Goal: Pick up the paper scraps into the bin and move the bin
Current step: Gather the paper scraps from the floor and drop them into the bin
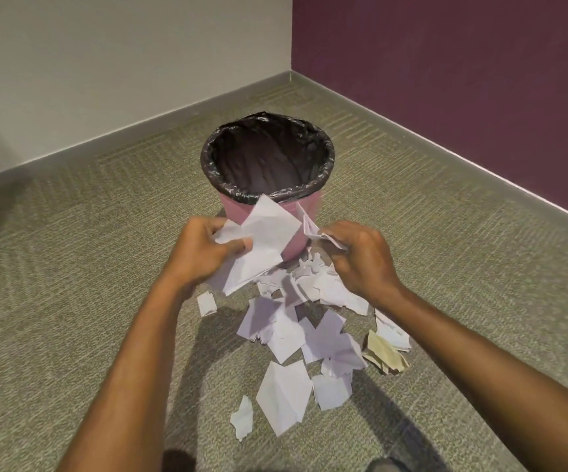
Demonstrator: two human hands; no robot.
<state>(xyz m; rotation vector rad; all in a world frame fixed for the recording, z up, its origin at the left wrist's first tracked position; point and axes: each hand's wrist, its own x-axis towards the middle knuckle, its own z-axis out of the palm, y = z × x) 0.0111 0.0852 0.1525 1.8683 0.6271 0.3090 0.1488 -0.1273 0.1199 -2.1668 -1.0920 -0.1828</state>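
Loose paper scraps (296, 338) lie scattered on the carpet (71, 267) on the near side of the bin (269, 185), piled thickest right at its base; one yellowish scrap (384, 352) sits at the pile's right edge. Above the pile, just short of the bin, left hand (204, 253) is clenched around a large white sheet (262, 243) that overlaps the bin's front wall in view. Right hand (360, 257), right of that sheet, pinches a small crumpled scrap (316, 229). Bin is pink, upright, lined with a black bag (267, 158), its inside dark. Beyond the bin, beige wall (122, 56) meets maroon wall (446, 80) in a corner.
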